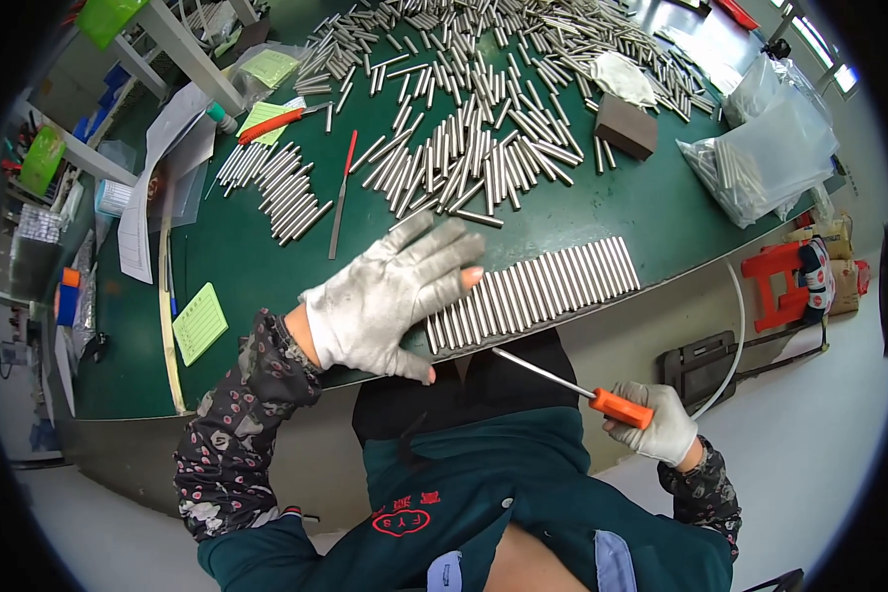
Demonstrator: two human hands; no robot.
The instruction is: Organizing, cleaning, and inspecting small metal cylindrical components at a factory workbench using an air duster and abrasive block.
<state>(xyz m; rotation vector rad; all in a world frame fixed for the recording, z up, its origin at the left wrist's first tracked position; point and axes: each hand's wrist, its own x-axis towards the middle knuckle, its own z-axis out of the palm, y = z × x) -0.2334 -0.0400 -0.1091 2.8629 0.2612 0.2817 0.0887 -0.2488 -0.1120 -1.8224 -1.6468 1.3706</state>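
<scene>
My left hand [390,296], in a grey work glove, lies flat with fingers spread on the left end of a neat row of metal rods [553,286] lined up along the near edge of the green table [257,266]. My right hand [661,422], also gloved, is off the table by my lap and grips the orange handle of a thin file [562,380], whose metal shaft points up-left toward the row's near edge. A large loose pile of metal rods [483,109] covers the far middle of the table.
A smaller rod group [281,187] lies at the left, with a red-handled file [342,192] and an orange-handled tool [271,123]. A brown block [626,125] and plastic bags of rods [770,148] sit at the right. Green notepads [199,322] and papers lie left.
</scene>
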